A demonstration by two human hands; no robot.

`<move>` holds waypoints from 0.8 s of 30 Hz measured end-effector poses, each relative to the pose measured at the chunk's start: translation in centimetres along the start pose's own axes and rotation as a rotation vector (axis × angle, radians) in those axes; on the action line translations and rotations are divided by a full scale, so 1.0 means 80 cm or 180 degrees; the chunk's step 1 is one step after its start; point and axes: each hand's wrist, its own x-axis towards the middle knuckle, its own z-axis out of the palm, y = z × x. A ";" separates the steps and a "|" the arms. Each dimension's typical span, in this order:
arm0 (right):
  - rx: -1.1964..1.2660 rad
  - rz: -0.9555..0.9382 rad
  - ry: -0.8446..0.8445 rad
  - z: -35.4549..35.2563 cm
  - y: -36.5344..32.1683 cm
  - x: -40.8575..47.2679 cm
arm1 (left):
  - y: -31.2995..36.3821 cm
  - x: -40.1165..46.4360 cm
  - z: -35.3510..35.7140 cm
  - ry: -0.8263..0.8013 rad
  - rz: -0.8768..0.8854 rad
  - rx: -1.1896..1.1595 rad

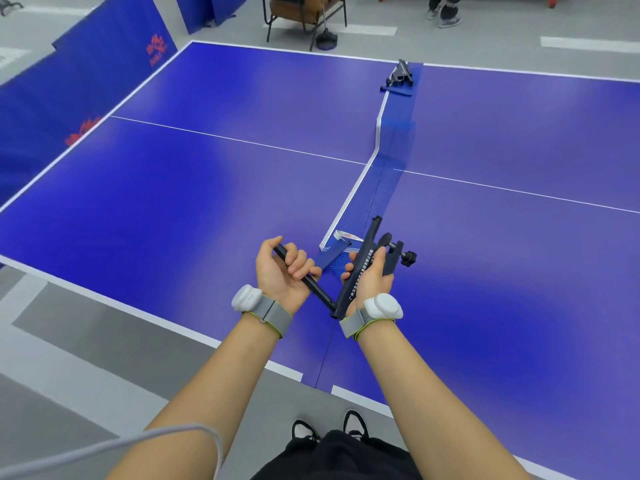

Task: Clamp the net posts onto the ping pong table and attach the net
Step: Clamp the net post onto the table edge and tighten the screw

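I hold a black net post point(360, 268) above the near edge of the blue ping pong table point(173, 209). My left hand point(282, 268) grips its upright rod, which slants up to the left. My right hand point(370, 277) is closed on the post's flat clamp arm, whose screw knob point(408, 258) sticks out to the right. The blue net point(388, 174) with its white top band lies slack and flat along the table's middle line. A second black net post point(401, 76) lies on the far edge at the net's other end.
Blue barrier panels point(86, 71) stand beyond the table's left side. A chair point(304, 12) and a person's feet point(445, 13) are on the grey floor past the far edge. My own shoes point(353, 424) are below the near edge.
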 end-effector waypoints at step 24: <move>0.0296 0.0012 0.0147 -0.015 -0.016 -0.017 | -0.032 -0.033 0.027 0.0239 0.0364 0.0186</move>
